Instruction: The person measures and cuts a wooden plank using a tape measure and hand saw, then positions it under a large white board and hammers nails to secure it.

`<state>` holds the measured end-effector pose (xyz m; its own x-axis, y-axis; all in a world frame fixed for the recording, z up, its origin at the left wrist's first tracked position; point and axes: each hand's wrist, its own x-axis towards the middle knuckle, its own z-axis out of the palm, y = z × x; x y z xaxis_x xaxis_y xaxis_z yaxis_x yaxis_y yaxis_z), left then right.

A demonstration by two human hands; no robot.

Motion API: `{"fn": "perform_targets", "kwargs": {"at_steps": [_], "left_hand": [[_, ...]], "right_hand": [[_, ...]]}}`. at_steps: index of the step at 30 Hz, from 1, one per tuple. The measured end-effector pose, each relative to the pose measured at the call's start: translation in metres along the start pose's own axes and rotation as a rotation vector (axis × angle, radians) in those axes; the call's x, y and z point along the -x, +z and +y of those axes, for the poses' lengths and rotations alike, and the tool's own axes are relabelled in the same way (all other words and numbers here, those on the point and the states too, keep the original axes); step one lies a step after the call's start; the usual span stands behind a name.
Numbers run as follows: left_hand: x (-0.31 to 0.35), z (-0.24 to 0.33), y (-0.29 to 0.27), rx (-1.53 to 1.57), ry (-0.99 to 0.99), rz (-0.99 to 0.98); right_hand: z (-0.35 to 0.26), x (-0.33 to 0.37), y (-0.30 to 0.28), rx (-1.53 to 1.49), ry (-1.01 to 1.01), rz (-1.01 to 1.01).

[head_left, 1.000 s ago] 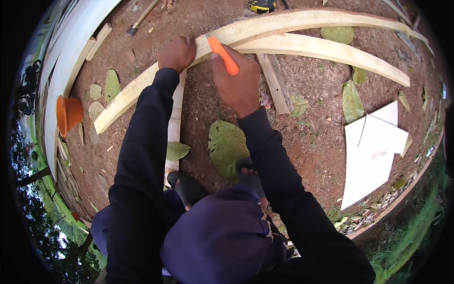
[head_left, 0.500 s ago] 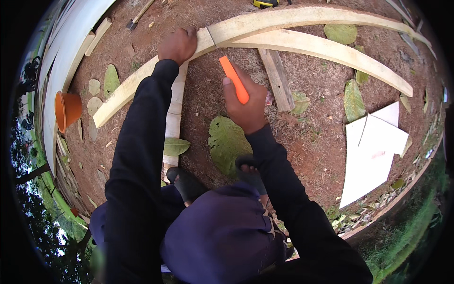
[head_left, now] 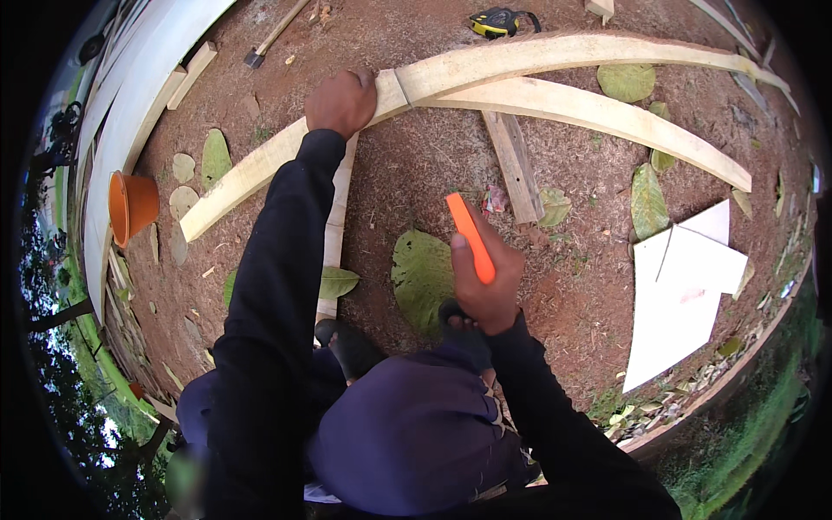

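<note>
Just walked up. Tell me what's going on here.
A person in dark sleeves is working over long pale boards. The left hand is on the longer board; a second pale board runs out to the right, nearer the body. The right hand holds an orange handle, nearer the body than both boards. A thin dark line crosses the longer board just right of the left hand; blade or cut, I can't tell.

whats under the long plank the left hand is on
A second pale plank and a narrow board meet the near edge of the long plank and seem to pass beneath it. Where they end is covered, and the left hand hides part of that edge.
</note>
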<state>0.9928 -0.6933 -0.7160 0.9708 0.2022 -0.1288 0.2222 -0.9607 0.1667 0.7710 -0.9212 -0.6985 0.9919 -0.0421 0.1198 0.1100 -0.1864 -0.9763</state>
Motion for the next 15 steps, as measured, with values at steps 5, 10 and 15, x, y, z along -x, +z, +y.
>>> {"fn": "perform_targets", "kwargs": {"at_steps": [5, 10, 15], "left_hand": [[0.014, 0.02, -0.005, 0.047, 0.001, -0.017], [-0.003, 0.01, 0.008, -0.02, 0.064, 0.086], [0.006, 0.012, -0.004, -0.029, 0.036, 0.13]], "right_hand": [[-0.035, 0.031, -0.04, 0.0, 0.091, -0.052], [-0.024, -0.118, 0.03, 0.036, 0.036, -0.011], [-0.031, 0.047, -0.047, -0.104, 0.126, -0.035]]}}
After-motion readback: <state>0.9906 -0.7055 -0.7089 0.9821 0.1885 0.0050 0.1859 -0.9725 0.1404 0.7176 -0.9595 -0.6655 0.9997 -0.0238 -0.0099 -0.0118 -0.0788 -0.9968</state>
